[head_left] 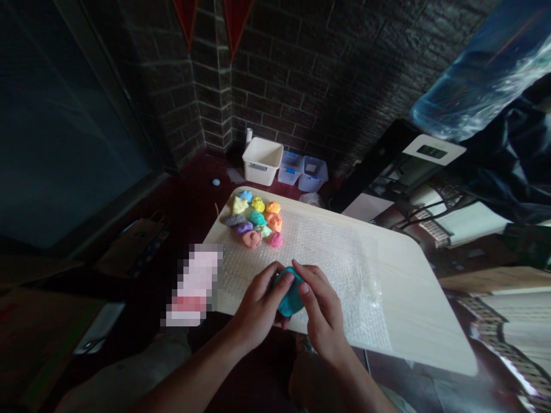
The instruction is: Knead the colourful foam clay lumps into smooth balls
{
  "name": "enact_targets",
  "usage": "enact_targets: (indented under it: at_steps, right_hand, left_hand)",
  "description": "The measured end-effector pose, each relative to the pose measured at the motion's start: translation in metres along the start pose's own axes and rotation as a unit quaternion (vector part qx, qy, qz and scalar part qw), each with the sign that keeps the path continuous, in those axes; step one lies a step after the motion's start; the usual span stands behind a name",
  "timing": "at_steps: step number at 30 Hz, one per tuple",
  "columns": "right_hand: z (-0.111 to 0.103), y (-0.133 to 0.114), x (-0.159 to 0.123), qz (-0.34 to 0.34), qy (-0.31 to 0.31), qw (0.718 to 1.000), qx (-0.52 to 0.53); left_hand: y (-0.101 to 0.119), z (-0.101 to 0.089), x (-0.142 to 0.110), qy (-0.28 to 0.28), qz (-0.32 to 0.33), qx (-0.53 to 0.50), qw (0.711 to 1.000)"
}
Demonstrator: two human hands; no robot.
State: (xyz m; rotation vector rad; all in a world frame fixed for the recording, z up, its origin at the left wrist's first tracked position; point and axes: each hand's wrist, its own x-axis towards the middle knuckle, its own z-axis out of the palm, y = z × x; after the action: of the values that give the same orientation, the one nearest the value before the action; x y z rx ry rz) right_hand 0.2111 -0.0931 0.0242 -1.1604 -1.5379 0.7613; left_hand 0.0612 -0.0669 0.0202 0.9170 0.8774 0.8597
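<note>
Between my two hands is a rounded lump of teal modelling clay (290, 298), held over the near edge of the table. My left hand (263, 292) curls round its left side, the thumb pressed on top. From the right, my right hand (322, 301) closes on it, thumb and fingers against the surface. The underside of the lump is hidden by my fingers. Farther off, at the table's far left corner, sit several clay lumps in different colours, among them a pink lump (275, 240), a reddish-brown lump (252, 239) and an orange lump (272, 207).
Bubble wrap (336, 258) covers much of the pale wooden table (430, 321). Behind the table, a white basket (263, 160) and two clear bins with blue latches (312, 175) stand on the floor by a brick wall. A blurred-out pink item (196, 284) lies at the left edge.
</note>
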Motion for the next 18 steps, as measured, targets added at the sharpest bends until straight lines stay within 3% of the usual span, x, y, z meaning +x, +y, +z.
enact_targets:
  at_steps: [7,18]
  right_hand:
    - [0.009,-0.002,-0.003,0.004,-0.016,1.000,0.015]
    - [0.007,-0.003,-0.007,-0.015,-0.028,0.999,-0.003]
  left_hand:
    - [0.005,0.001,-0.003,0.063,0.073,0.080,0.992]
    - [0.007,-0.004,0.001,0.010,0.147,0.116,0.982]
